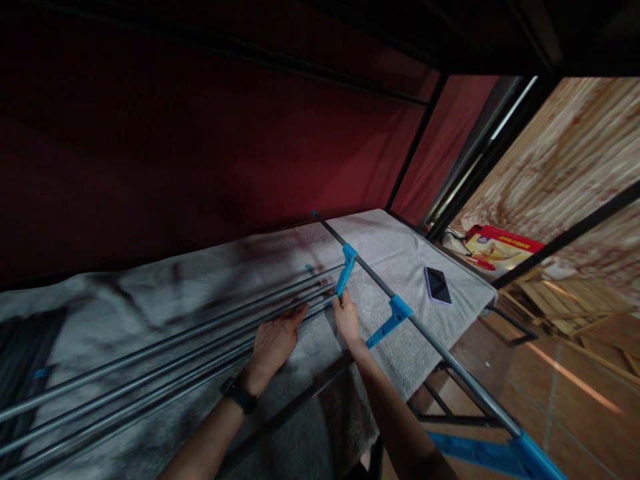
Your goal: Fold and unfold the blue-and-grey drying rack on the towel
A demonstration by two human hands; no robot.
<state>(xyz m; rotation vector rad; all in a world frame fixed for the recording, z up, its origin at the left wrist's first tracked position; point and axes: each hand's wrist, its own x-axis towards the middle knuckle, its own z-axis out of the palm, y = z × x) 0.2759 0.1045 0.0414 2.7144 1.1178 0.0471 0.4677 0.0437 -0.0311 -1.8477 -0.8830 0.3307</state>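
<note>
My left hand [275, 343], with a dark watch on its wrist, rests over the lower of several grey metal tubes [200, 333], its fingers closed round them near their right ends. My right hand [346, 319] pinches the lower end of a blue plastic bracket [346, 270], where the tubes meet it. This bracket is fixed on a long metal pole [373, 272] that runs from the back of the bed toward the lower right. A second blue bracket [393, 320] sits farther down the pole, beside my right forearm. My hands partly hide the tube ends.
A grey fleece cover [410, 247] lies on the metal-framed bed. On it, to the right, is a phone [439, 285]. Dark tubes [30, 380] lie at the left. Black frame posts [417, 140] stand before a red curtain [250, 147]. A red-and-yellow box [503, 250] is beyond.
</note>
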